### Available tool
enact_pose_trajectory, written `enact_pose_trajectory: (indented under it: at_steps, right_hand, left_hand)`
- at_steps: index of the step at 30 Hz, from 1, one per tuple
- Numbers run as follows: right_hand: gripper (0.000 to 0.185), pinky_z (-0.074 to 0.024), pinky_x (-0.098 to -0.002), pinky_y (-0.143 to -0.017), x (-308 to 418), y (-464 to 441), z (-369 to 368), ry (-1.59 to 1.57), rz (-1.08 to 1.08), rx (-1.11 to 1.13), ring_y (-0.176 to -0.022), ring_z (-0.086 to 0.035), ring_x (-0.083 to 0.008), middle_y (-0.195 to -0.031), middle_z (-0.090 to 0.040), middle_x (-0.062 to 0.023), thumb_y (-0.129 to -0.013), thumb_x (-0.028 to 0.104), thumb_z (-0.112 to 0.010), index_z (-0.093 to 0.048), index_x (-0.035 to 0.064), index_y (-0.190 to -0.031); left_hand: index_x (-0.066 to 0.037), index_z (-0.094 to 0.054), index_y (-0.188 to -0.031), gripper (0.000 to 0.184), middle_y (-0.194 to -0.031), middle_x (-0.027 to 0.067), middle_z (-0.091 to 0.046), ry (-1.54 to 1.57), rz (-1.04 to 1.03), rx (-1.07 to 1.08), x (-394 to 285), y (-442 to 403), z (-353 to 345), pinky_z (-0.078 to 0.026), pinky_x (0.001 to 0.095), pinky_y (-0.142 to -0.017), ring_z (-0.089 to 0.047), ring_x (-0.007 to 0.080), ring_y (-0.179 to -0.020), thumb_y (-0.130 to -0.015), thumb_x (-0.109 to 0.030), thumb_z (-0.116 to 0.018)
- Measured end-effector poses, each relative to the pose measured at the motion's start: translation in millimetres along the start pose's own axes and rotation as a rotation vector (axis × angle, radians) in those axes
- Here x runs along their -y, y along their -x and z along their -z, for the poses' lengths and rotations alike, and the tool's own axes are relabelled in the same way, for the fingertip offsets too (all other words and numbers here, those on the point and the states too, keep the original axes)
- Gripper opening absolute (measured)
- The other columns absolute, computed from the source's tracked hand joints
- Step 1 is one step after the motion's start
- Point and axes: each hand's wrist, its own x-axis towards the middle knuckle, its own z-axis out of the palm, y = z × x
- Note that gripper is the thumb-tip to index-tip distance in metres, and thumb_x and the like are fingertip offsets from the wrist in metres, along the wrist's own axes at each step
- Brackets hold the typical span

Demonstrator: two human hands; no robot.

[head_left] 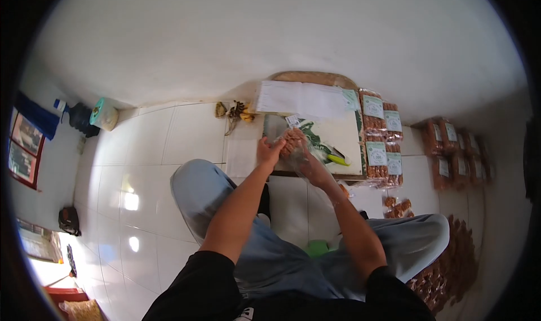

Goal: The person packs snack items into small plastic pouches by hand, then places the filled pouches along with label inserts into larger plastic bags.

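Over a low table with a white and green top [348,132], a clear plastic bag of brown, crumbly-looking pieces [292,142] is held between both hands. My left hand [269,153] is closed on the bag's left side, thumb across its front. My right hand [314,167] grips the loose clear plastic at the bag's lower right; its fingertips are partly hidden. A small white printed label [292,120] shows at the bag's upper end. To the right of my right hand lies a tool with a lime-green handle [338,160], perhaps a knife.
White sheets [304,98] lie along the table's back. Labelled brown packs [376,158] stand at its right edge, with more packs [453,140] farther right. Bananas [245,114] lie left of the table. Brown pieces [459,253] lie beyond my right knee. A wall rises behind.
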Motion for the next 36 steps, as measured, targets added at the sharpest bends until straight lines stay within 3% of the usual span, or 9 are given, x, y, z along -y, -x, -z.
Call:
enact_pose_trajectory:
  at_steps: [4, 6, 8, 10, 16, 19, 21, 33, 36]
  right_hand:
    - [0.059, -0.0367, -0.0352, -0.108, -21, 35, 28, 0.052, -0.175, 0.161, -0.135, -0.044, -0.0296, -0.149, -0.040, -0.0189, -0.099, 0.007, -0.051, -0.026, 0.0055, -0.152]
    - [0.057, -0.0351, -0.0343, -0.109, -25, 61, 50, 0.072, 0.175, 0.127, -0.136, -0.042, -0.0265, -0.150, -0.040, -0.0165, -0.099, 0.008, -0.052, -0.029, 0.0057, -0.151]
    - [0.054, -0.0358, -0.0385, -0.110, 10, 88, 73, -0.124, 0.019, 0.076, -0.134, -0.042, -0.0350, -0.142, -0.047, -0.0227, -0.099, 0.019, -0.050, -0.032, 0.0076, -0.149]
    - [0.055, -0.0444, -0.0407, -0.102, 41, 110, 99, 0.420, -0.104, 0.191, -0.126, -0.049, -0.0369, -0.132, -0.054, -0.0218, -0.097, 0.019, -0.054, -0.035, 0.0089, -0.148]
    - [0.023, -0.0572, -0.0374, -0.065, -13, 232, 180, 0.755, 0.045, 0.028, -0.082, -0.067, -0.0305, -0.093, -0.066, -0.0137, -0.086, 0.016, -0.065, -0.060, 0.0099, -0.108]
    - [0.027, -0.0560, -0.0417, -0.077, -61, 293, 214, 0.974, -0.601, -0.127, -0.092, -0.066, -0.0336, -0.098, -0.066, -0.0167, -0.087, 0.017, -0.063, -0.060, 0.0093, -0.113]
    - [0.039, -0.0510, -0.0470, -0.090, -66, 307, 227, 0.926, -1.023, -0.233, -0.108, -0.061, -0.0363, -0.114, -0.063, -0.0191, -0.087, 0.026, -0.064, -0.058, 0.0099, -0.121]
    - [0.051, -0.0502, -0.0464, -0.090, -96, 317, 209, 0.805, -1.015, -0.166, -0.107, -0.060, -0.0349, -0.120, -0.059, -0.0177, -0.079, 0.026, -0.067, -0.051, 0.0056, -0.124]
    - [0.046, -0.0511, -0.0462, -0.087, -108, 320, 217, 0.922, -0.915, -0.455, -0.105, -0.060, -0.0362, -0.116, -0.059, -0.0188, -0.077, 0.021, -0.064, -0.052, 0.0035, -0.118]
  left_hand:
    - [0.000, -0.050, -0.133, 0.085, -0.117, 0.0156, -0.060, 0.083, 0.093, 0.005, -1, -9, 0, -0.050, 0.0369, -0.087, -0.060, 0.0264, -0.104, -0.070, -0.044, -0.084]
    - [0.000, -0.049, -0.134, 0.081, -0.117, 0.0163, -0.061, 0.148, 0.155, 0.003, 1, -18, -2, -0.052, 0.0364, -0.084, -0.061, 0.0255, -0.100, -0.072, -0.038, -0.084]
    - [0.000, -0.044, -0.137, 0.081, -0.116, 0.0153, -0.062, 0.292, 0.232, 0.073, -15, -10, 1, -0.054, 0.0379, -0.076, -0.062, 0.0234, -0.097, -0.073, -0.033, -0.083]
    - [-0.003, -0.054, -0.125, 0.064, -0.112, 0.0112, -0.063, 0.312, 0.291, 0.176, 15, -51, 2, -0.054, 0.0382, -0.077, -0.063, 0.0222, -0.093, -0.076, -0.032, -0.081]
    - [-0.007, -0.062, -0.110, 0.032, -0.112, 0.0085, -0.063, 0.323, 0.434, -0.003, -31, -28, 7, -0.054, 0.0401, -0.078, -0.062, 0.0228, -0.098, -0.087, -0.030, -0.069]
    - [-0.008, -0.061, -0.110, 0.026, -0.112, 0.0089, -0.063, 0.310, 0.419, -0.010, -13, -46, 5, -0.056, 0.0422, -0.079, -0.062, 0.0233, -0.099, -0.091, -0.025, -0.064]
    - [-0.008, -0.061, -0.113, 0.027, -0.113, 0.0093, -0.062, 0.290, 0.426, -0.011, -13, -49, 3, -0.056, 0.0423, -0.079, -0.062, 0.0235, -0.099, -0.091, -0.023, -0.064]
    - [-0.004, -0.054, -0.125, 0.054, -0.118, 0.0107, -0.058, 0.105, 0.306, 0.000, -39, -10, 8, -0.050, 0.0441, -0.093, -0.057, 0.0262, -0.110, -0.092, -0.047, -0.061]
    - [-0.003, -0.045, -0.135, 0.068, -0.129, 0.0129, -0.052, -0.275, -0.057, -0.003, -19, -13, 11, -0.045, 0.0430, -0.098, -0.054, 0.0292, -0.117, -0.091, -0.052, -0.060]
